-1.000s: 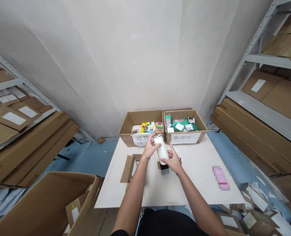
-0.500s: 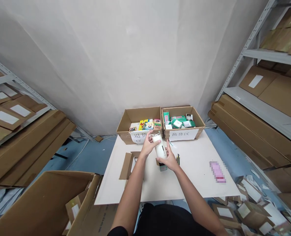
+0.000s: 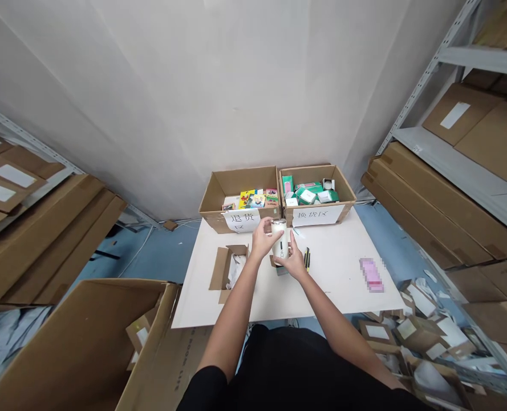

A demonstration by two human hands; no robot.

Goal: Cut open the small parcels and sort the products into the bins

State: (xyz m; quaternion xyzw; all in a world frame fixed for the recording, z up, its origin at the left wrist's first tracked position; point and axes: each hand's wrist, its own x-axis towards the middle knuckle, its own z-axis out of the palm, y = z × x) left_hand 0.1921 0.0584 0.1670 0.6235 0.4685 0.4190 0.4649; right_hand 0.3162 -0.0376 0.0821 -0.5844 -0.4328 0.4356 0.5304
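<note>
A white cylindrical bottle with a silvery top (image 3: pixel 280 242) stands nearly upright just above the white tabletop (image 3: pixel 334 291), clasped between both hands. The left hand (image 3: pixel 262 240) reaches in with a straight forearm and wraps its fingers around the bottle's upper part, thumb toward the cap. The right hand (image 3: pixel 295 261) cups the lower part from the other side, fingers closed against the wall and index finger raised along it. A small dark mark runs down the bottle's side, too small to read. Directly under the grip sits a small brown box (image 3: pixel 280 268), partly hidden by the right hand. Just right of the grip lie thin black and yellow pens (image 3: pixel 307 258); to its left, an opened flat cardboard carton (image 3: pixel 224 266). Beyond the grip are two open cardboard boxes: the left box (image 3: pixel 219 191) holds colourful packets and bears a paper label reading "退货区" (image 3: pixel 244 219); the right box (image 3: pixel 343 188) holds green and white packets, with a label reading "换货区" (image 3: pixel 317 216). Well to the right lies a blurred pink oblong (image 3: pixel 369 274).
</note>
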